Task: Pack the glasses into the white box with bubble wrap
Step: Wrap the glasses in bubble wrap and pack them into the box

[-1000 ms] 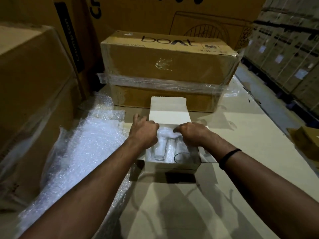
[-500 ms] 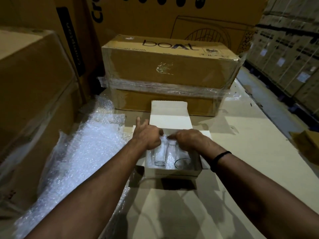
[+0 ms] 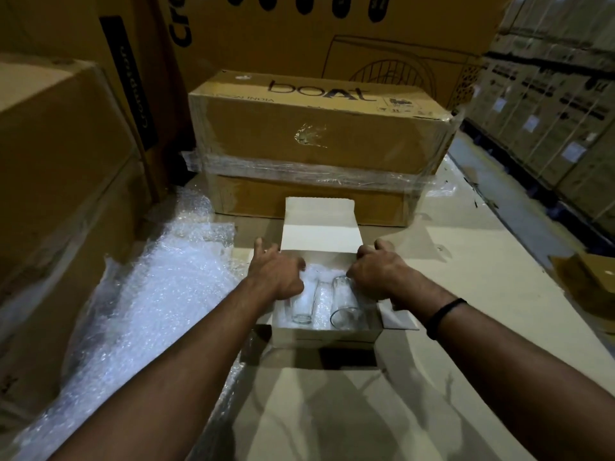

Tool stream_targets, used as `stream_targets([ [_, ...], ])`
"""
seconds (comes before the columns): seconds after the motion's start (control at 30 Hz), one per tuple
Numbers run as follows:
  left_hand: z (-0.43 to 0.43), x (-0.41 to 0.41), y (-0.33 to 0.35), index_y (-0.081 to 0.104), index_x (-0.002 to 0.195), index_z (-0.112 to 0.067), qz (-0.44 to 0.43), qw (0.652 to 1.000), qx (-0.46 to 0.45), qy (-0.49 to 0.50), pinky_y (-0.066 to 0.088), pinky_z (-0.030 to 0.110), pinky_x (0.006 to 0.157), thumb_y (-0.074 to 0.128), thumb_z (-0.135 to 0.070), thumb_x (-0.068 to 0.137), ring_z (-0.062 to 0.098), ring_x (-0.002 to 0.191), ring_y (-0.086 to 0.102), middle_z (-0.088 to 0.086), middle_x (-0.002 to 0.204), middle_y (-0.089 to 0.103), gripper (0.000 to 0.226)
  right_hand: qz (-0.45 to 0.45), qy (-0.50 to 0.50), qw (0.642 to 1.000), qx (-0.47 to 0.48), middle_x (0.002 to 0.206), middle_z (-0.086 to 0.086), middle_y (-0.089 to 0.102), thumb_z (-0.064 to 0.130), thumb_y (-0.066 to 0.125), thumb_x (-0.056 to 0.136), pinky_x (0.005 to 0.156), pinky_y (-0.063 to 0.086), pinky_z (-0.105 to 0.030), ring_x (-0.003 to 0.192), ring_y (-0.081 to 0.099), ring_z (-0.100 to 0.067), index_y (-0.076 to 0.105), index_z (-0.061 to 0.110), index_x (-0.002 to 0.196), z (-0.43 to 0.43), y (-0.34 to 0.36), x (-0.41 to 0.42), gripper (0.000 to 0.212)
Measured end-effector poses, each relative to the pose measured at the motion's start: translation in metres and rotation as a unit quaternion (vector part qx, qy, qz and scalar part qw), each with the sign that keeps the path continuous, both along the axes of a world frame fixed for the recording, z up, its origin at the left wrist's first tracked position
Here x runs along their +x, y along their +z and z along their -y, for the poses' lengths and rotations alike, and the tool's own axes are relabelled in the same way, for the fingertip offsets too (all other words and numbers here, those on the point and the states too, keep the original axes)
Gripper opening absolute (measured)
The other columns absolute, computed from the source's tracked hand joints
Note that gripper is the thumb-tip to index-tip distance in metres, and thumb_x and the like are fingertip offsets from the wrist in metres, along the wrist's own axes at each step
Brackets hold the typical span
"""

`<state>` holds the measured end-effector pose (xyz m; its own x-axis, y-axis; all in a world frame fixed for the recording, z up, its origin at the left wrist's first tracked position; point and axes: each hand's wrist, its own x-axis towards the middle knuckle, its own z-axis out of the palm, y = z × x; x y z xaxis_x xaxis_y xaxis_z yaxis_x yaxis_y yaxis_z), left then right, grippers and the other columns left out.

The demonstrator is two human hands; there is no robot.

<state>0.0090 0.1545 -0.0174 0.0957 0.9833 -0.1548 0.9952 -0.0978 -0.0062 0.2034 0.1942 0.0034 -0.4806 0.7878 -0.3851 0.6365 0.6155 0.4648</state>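
**Head view, the only one.**

**Count, task items.**
- There is one white box (image 3: 326, 334). Its lid flap (image 3: 321, 224) stands open on the far side, and one side flap (image 3: 399, 319) is folded out flat to its right.
- Two glasses lie inside the box, both on their sides and running lengthwise front to back.
- The left glass (image 3: 301, 307) lies along the box's left wall. The right glass (image 3: 344, 307) lies right of the box's centre.
- One strip of bubble wrap (image 3: 322, 301) runs between the glasses and bunches at the box's far end. The glasses are apart, not touching.

**Hands.**
- I count two hands, both at the box's far end.
- The left hand (image 3: 276, 274) reaches over the far-left corner, with its fingers bent down into the wrap above the left glass.
- The right hand (image 3: 376, 274) sits at the far-right corner, with its fingers bent down beside the far end of the right glass.
- The fingertips of both hands are hidden. I cannot tell whether either hand pinches the wrap or only presses on it.
- There is one black band (image 3: 442, 316) on the right wrist.

**Edges and room.**
- One large loose sheet (image 3: 149, 294) of bubble wrap lies left of the box and reaches close to its left wall.
- One carton printed "boat" (image 3: 316, 134) stands behind the box on top of a second carton, with film wound round both. The lid flap stands just in front of them.
- The cardboard surface (image 3: 466, 261) lies open to the right of the box and in front of it.
- One small carton (image 3: 592, 281) sits well off to the box's right.
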Motion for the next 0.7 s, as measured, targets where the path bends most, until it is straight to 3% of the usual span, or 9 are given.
stream_targets([
  [0.07,-0.002,0.001,-0.001,0.054,0.132,-0.036,0.013,0.999,-0.028,0.011,0.000,0.058,0.114,0.050,-0.031,0.084,0.028,0.137,0.034,0.005,0.136,0.056,0.048,0.015,-0.008,1.000,-0.011,0.124,0.004,0.061,0.037,0.060,0.087,0.092,0.027,-0.042,0.125,0.039,-0.018,0.064,0.029,0.114,-0.006,-0.003,-0.004,0.028],
  [0.13,-0.004,-0.001,0.002,0.056,0.131,-0.036,0.045,0.998,-0.038,0.017,-0.002,0.057,0.113,0.050,-0.027,0.086,0.028,0.138,0.033,0.003,0.138,0.056,0.046,-0.029,-0.021,0.999,-0.025,0.126,0.002,0.060,0.032,0.058,0.089,0.093,0.028,-0.042,0.124,0.042,-0.019,0.061,0.033,0.120,-0.010,0.002,-0.003,0.031],
  [0.23,-0.005,-0.012,0.007,0.065,0.118,-0.040,0.091,0.994,0.047,0.028,0.005,0.053,0.113,0.055,-0.020,0.085,0.023,0.134,0.036,-0.007,0.134,0.058,0.040,-0.163,-0.019,0.986,0.011,0.131,0.003,0.055,0.024,0.054,0.091,0.094,0.031,-0.039,0.121,0.046,-0.019,0.060,0.040,0.125,-0.013,0.014,0.004,0.038],
  [0.3,-0.006,-0.019,0.007,0.067,0.112,-0.044,0.078,0.993,0.089,0.026,0.010,0.053,0.113,0.060,-0.020,0.084,0.022,0.133,0.033,-0.008,0.142,0.048,0.038,-0.196,-0.005,0.980,0.039,0.133,0.001,0.046,0.027,0.054,0.092,0.096,0.034,-0.040,0.122,0.040,-0.022,0.062,0.044,0.121,-0.014,0.010,0.007,0.034],
  [0.43,-0.016,-0.022,-0.001,0.068,0.111,-0.047,0.032,0.998,0.046,0.003,0.010,0.055,0.111,0.060,-0.030,0.090,0.028,0.138,0.023,-0.002,0.155,0.032,0.028,-0.173,-0.056,0.983,0.006,0.153,0.000,0.026,0.037,0.050,0.093,0.106,0.030,-0.048,0.136,0.026,-0.027,0.060,0.051,0.119,-0.016,-0.015,0.008,0.031],
  [0.57,-0.028,-0.016,-0.006,0.069,0.114,-0.039,-0.005,1.000,0.004,0.019,0.019,0.056,0.108,0.056,-0.035,0.091,0.033,0.137,0.025,-0.003,0.158,0.026,0.026,-0.144,-0.092,0.985,-0.020,0.162,-0.004,0.008,0.037,0.047,0.094,0.114,0.018,-0.054,0.146,0.010,-0.034,0.054,0.043,0.131,-0.024,-0.025,0.004,0.037],
  [0.7,-0.034,-0.012,-0.003,0.068,0.116,-0.039,0.004,1.000,0.002,0.015,0.016,0.057,0.111,0.059,-0.032,0.090,0.035,0.142,0.018,0.000,0.160,0.022,0.028,-0.151,-0.041,0.987,0.029,0.152,-0.006,0.027,0.040,0.046,0.096,0.107,0.030,-0.047,0.136,0.027,-0.032,0.059,0.031,0.129,-0.027,-0.017,-0.003,0.036],
])
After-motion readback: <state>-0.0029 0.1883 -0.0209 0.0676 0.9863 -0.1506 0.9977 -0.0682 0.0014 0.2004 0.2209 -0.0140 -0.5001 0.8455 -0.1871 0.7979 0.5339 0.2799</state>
